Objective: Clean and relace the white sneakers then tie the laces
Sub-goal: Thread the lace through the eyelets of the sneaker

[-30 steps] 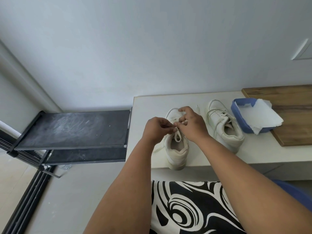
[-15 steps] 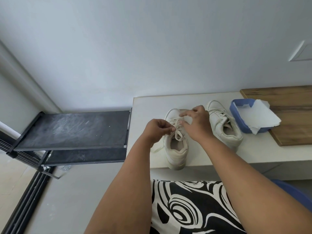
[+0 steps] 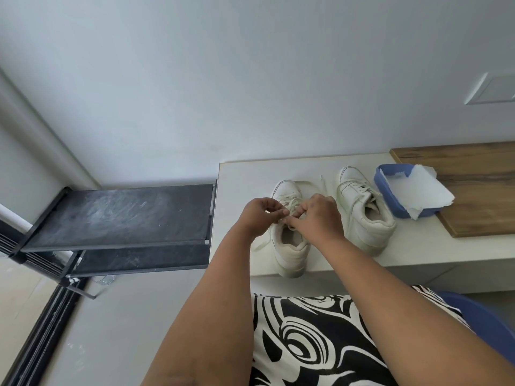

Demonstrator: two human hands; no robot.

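Note:
Two white sneakers stand on a white table (image 3: 418, 246), toes toward the wall. Over the tongue of the left sneaker (image 3: 291, 249) my left hand (image 3: 260, 215) and my right hand (image 3: 320, 218) meet, each pinching a strand of its white lace (image 3: 292, 203). One loose lace end trails off the shoe's left side onto the table. Another end lies past the toe. The right sneaker (image 3: 362, 215) sits untouched, its lace threaded through the eyelets.
A blue plastic tub (image 3: 390, 199) with crumpled white paper (image 3: 415, 190) sits right of the shoes, partly on a wooden board (image 3: 473, 190). A black two-tier rack (image 3: 119, 218) adjoins the table's left edge. My black-and-white patterned lap (image 3: 320, 344) is below.
My right hand has come back down from the toe side toward the tongue, meeting my left hand again over the lace. The shoes have stayed put.

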